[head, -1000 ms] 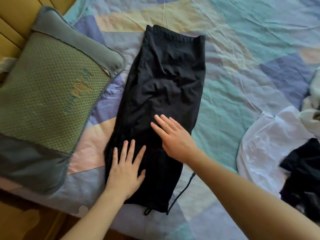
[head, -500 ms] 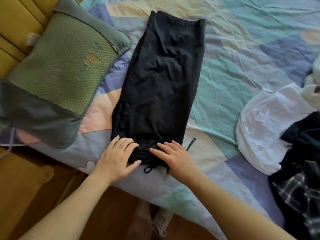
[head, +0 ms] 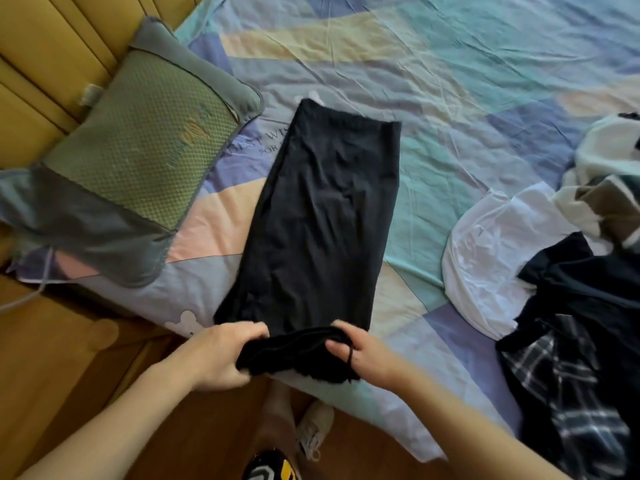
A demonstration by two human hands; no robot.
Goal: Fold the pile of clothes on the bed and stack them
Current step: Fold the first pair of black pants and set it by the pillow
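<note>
Black trousers (head: pixel 322 216), folded lengthwise into a long strip, lie on the patchwork bedsheet (head: pixel 467 98) with the far end pointing away from me. My left hand (head: pixel 221 355) grips the near end at its left corner. My right hand (head: pixel 363 355) grips the right corner, with a black drawstring looped over one finger. The near end is lifted off the bed and bunched between both hands. A pile of unfolded clothes (head: pixel 575 306) lies at the right: a white garment, a dark one, a plaid one.
A green and grey pillow (head: pixel 138 168) lies left of the trousers against the yellow wooden headboard (head: pixel 45 64). The bed's near edge runs diagonally below my hands. Wooden floor, a white shoe (head: pixel 315 431) and my leg show beneath.
My hands slid from the trousers' middle down to the near end, then curled round it and lifted it off the bed. The camera view shifted back.
</note>
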